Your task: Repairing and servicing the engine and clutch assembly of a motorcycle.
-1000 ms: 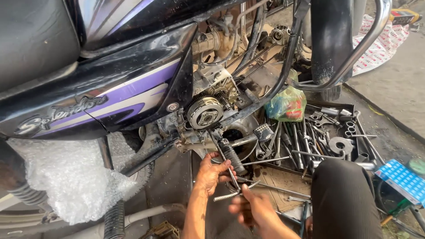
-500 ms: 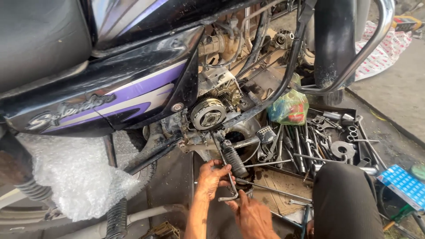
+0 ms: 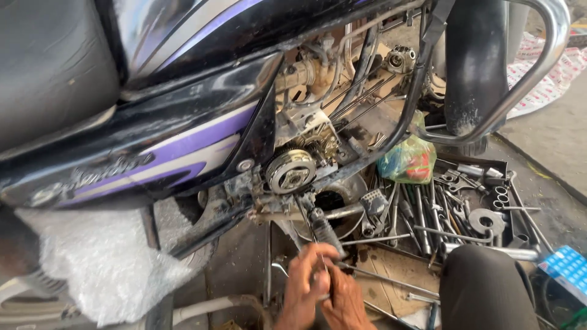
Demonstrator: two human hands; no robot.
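While both hands work low beside the motorcycle engine (image 3: 293, 171), the left hand (image 3: 304, 278) and right hand (image 3: 342, 299) close together around a thin metal rod (image 3: 324, 269) under the footpeg (image 3: 327, 232). Room looks tight: the tool tray (image 3: 471, 208) crowds the right, the frame hangs overhead.

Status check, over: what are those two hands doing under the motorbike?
Left hand and right hand together gripping thin metal rod. Footpeg just above. Tool tray alongside.
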